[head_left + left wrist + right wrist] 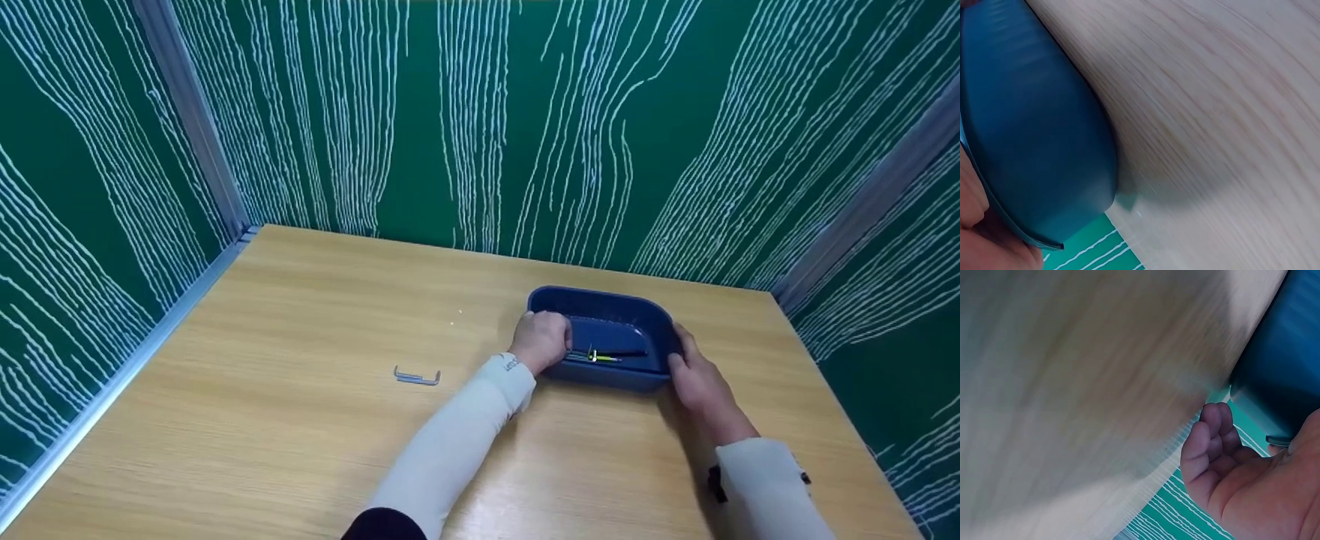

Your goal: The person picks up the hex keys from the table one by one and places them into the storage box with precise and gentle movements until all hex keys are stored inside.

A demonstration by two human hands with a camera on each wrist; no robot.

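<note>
A dark blue open bin (607,379) sits toward the back right of the wooden table. At its left end my left hand (541,341) grips the rim with curled fingers; the left wrist view shows that hand (988,236) at the bin's edge (1044,140). My right hand (703,382) holds the right end, its thumb by the front corner and the fingers along the outer wall. In the right wrist view the fingers of that hand (1252,478) are bent beside the bin (1280,365). Inside lie a thin yellow-green tool (604,358) and a dark slender piece (626,352), their kinds unclear.
Two L-shaped hex keys (416,377) lie together on the table (300,337), left of the bin. Small white specks (456,318) dot the surface behind them. Green walls (420,127) with white wavy lines enclose the table's back and sides.
</note>
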